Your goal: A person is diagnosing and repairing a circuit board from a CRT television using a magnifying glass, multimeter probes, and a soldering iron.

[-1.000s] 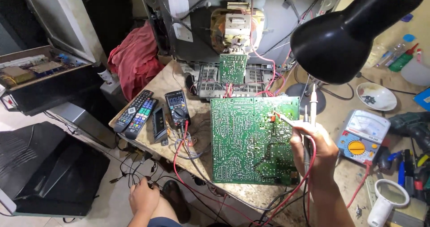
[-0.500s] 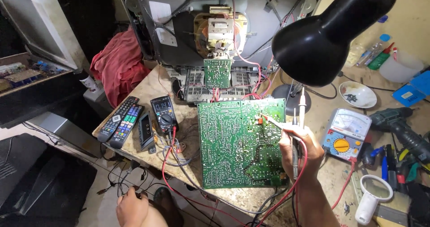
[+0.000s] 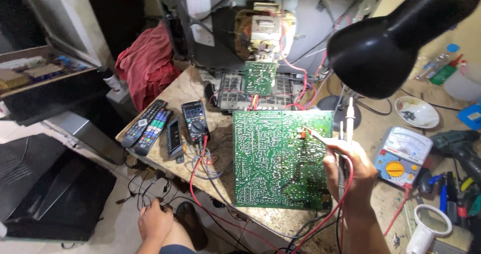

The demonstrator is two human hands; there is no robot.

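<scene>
A large green circuit board (image 3: 273, 156) lies solder side up on the workbench. My right hand (image 3: 350, 171) grips two meter probes (image 3: 345, 126) over the board's right edge. One probe's tip touches the board near a small red spot, the other points upward. Red and black leads run from the hand down past the bench edge. A dark digital multimeter (image 3: 194, 121) lies to the board's left. My left hand (image 3: 155, 221) is down below the bench, fingers on thin dark cables near the floor.
A black desk lamp (image 3: 396, 38) hangs over the right side. An open television chassis (image 3: 260, 33) stands behind the board. Two remotes (image 3: 148, 126), an analog meter (image 3: 401, 156), a white bowl (image 3: 417, 112), a drill, a magnifier and a red cloth (image 3: 145, 66) lie around.
My view has shifted a little. The right hand keeps the probes at the board's right edge. The left hand stays low near the floor cables.
</scene>
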